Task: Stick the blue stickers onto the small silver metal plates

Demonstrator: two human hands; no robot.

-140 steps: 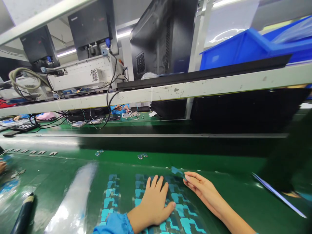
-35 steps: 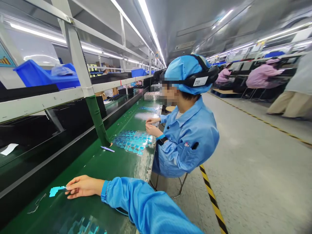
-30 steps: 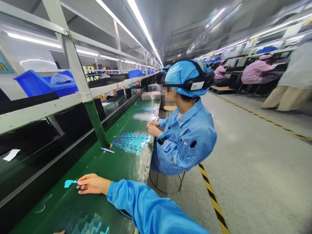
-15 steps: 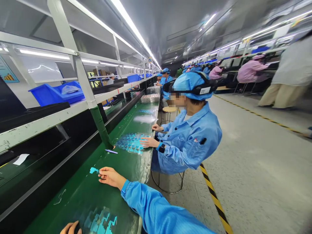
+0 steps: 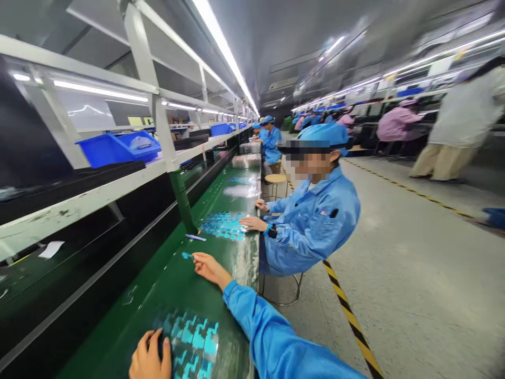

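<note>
My right hand (image 5: 209, 268) reaches out over the green bench top (image 5: 158, 292), thumb and fingers pinched on a small blue film-like piece (image 5: 187, 256). What kind of part the piece is, I cannot make out. At the bottom, my left hand (image 5: 150, 358) rests with thumb and fingers apart beside a clear sheet of blue cut-out pieces (image 5: 199, 337). A dark patch shows between its thumb and forefinger; whether that is an object or shadow is unclear. The sheet's lower part runs out of view.
A co-worker in blue (image 5: 311, 221) sits to the right, one hand on another sheet of blue pieces (image 5: 223, 225). A purple pen-like thing (image 5: 195, 237) lies by the green-wrapped post (image 5: 182, 202). Blue bins (image 5: 118, 149) stand on the rack at left.
The view has turned, so most things appear further right. More of my left hand and the nearby sheet shows. My right hand still holds the blue piece, now closer to the purple pen-like thing.
</note>
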